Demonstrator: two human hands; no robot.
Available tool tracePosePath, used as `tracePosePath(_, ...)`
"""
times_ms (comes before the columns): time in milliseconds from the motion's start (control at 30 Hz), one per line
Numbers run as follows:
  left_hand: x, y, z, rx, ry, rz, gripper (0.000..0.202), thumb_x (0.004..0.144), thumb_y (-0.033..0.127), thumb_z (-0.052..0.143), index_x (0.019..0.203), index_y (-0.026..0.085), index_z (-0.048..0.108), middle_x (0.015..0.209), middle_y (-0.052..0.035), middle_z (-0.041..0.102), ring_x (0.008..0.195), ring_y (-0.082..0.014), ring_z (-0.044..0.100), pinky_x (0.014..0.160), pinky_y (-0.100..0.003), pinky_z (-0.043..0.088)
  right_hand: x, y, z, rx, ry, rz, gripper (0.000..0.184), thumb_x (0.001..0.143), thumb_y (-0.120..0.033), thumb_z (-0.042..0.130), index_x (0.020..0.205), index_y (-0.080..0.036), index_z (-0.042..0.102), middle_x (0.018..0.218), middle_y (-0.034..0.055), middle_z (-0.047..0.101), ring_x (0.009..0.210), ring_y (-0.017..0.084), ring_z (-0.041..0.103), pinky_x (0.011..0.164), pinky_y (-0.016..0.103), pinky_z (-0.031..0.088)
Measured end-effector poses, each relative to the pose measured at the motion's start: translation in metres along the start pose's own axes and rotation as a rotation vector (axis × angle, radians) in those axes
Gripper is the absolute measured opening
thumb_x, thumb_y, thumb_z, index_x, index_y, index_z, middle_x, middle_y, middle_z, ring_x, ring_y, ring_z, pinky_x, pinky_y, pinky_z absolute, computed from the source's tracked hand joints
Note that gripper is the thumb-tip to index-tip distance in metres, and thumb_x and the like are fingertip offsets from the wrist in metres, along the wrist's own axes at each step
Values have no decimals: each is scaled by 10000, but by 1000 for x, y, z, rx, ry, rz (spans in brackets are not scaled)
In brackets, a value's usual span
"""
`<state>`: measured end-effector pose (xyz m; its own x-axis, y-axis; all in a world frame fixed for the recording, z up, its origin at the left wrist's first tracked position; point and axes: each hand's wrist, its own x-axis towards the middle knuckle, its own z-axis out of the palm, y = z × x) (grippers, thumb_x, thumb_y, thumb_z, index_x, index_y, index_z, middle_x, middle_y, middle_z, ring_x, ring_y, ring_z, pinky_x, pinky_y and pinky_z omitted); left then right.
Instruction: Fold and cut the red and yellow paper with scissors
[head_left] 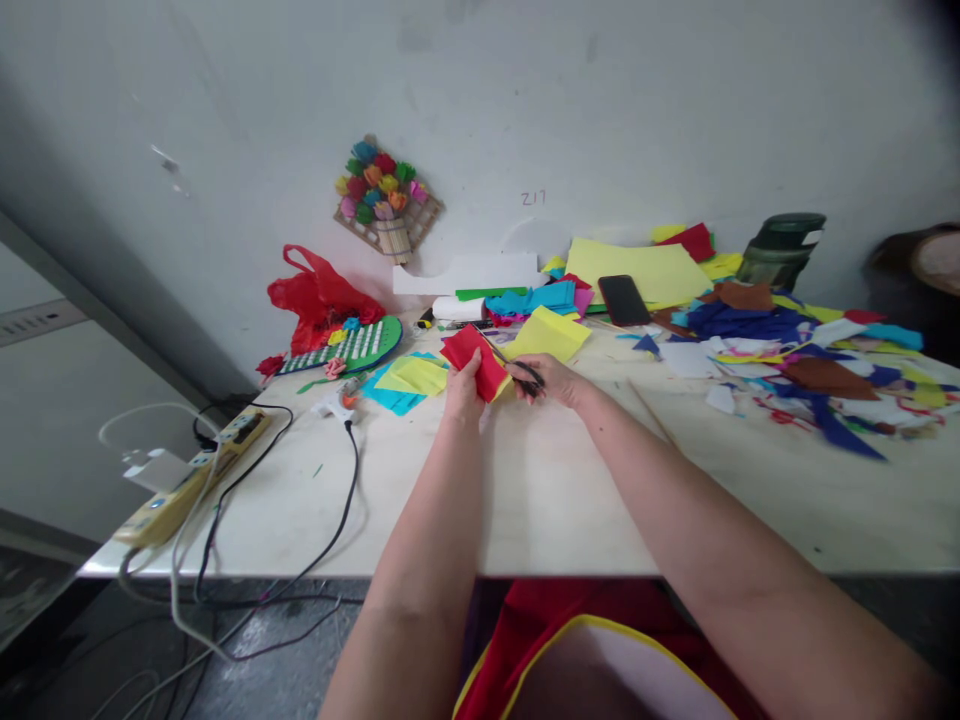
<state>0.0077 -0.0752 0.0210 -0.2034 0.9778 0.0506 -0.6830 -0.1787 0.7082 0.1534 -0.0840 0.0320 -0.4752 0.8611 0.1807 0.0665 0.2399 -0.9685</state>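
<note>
My left hand (463,388) pinches a folded piece of red paper (472,360) and holds it up over the table (540,500). My right hand (551,380) grips black-handled scissors (517,368), whose blades reach into the red paper's right edge. A strip of yellow shows under the red piece. Loose yellow sheets (547,334) and yellow and cyan sheets (409,380) lie just behind my hands.
A black phone (624,299) lies on a yellow sheet at the back. Coloured paper scraps (810,360) cover the right side. A power strip (191,470) with cables sits at the left edge. A red bag (322,298), a paper-flower craft (384,195) and a dark green container (780,250) stand by the wall.
</note>
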Motion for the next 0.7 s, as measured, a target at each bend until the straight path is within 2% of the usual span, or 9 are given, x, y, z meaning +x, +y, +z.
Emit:
tracePosePath(167, -1, 1, 2, 11, 42, -19, 179, 657, 160, 674, 816, 130, 597, 720, -48, 657, 623, -152, 633, 725, -311, 505, 0, -1, 2, 14, 11, -19, 373, 724, -509, 571, 698, -138, 530, 518, 11, 583, 350, 66, 476, 294, 162, 242)
tracePosePath(367, 0, 0, 1, -3, 23, -9, 183, 660, 153, 664, 829, 130, 600, 735, -49, 662, 634, -154, 638, 734, -311, 505, -1, -2, 3, -9, 39, 12, 320, 701, -453, 610, 690, -141, 541, 502, -2, 565, 345, 63, 464, 289, 160, 225)
tracePosePath(600, 0, -1, 0, 12, 21, -12, 143, 660, 123, 649, 793, 122, 596, 697, -44, 658, 600, -149, 630, 714, -311, 511, -3, -10, 8, -22, 82, 13, 275, 637, -390, 672, 671, -139, 564, 477, -33, 531, 357, 56, 442, 322, 165, 312)
tracePosePath(700, -1, 0, 1, 7, 10, -12, 137, 667, 120, 644, 797, 119, 603, 722, -56, 662, 618, -161, 634, 720, -334, 513, -4, -11, 5, -25, 76, 22, 296, 652, -413, 657, 714, -134, 579, 474, -29, 539, 350, 60, 446, 309, 164, 293)
